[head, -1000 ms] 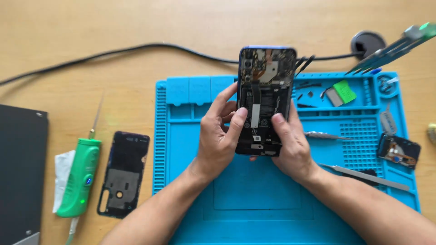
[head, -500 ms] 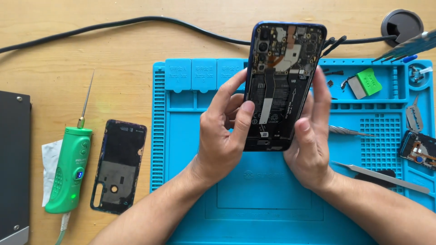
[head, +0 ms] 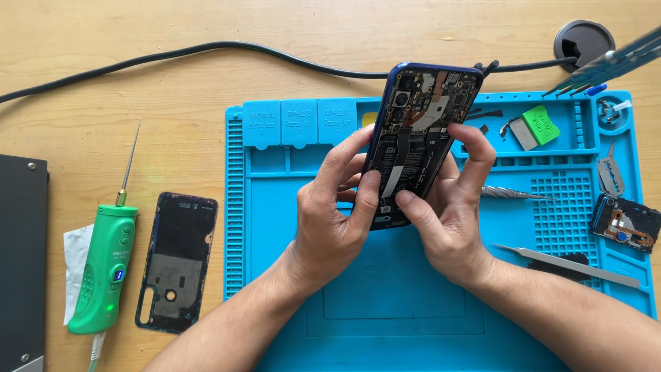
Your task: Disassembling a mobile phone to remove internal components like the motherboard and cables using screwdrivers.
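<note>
Vs half a second ago: opened phone (head: pixel 421 141) sits about the same in both hands, still raised over the mat, top tipped toward 1 o'clock; the right index finger has curled further onto its right edge. Nothing else moved.

Count, left to right: one dark box (head: pixel 21 262) at 9 o'clock on the surface (head: pixel 138 89), one white tissue (head: pixel 74 265), one green powered screwdriver (head: pixel 107 272) with its bit pointing to 12, one removed back cover (head: pixel 175 262) lying inner side up, one black cable (head: pixel 206 49) running across 11 to 1 o'clock, one blue repair mat (head: pixel 385 310), two hands, one phone, one green block (head: pixel 540 124) in the mat's top tray, two tweezers (head: pixel 568 265), one small camera-module board (head: pixel 625 224) at 3 o'clock.

Left hand (head: pixel 330 220): closed on the phone, thumb on the lower board, fingers behind the left edge. Right hand (head: pixel 447 220): closed on the phone too, thumb near the bottom, index finger over the right edge.

Phone: back off, blue frame, black shields, copper flex by the camera cluster up top, white strip down the middle.
</note>
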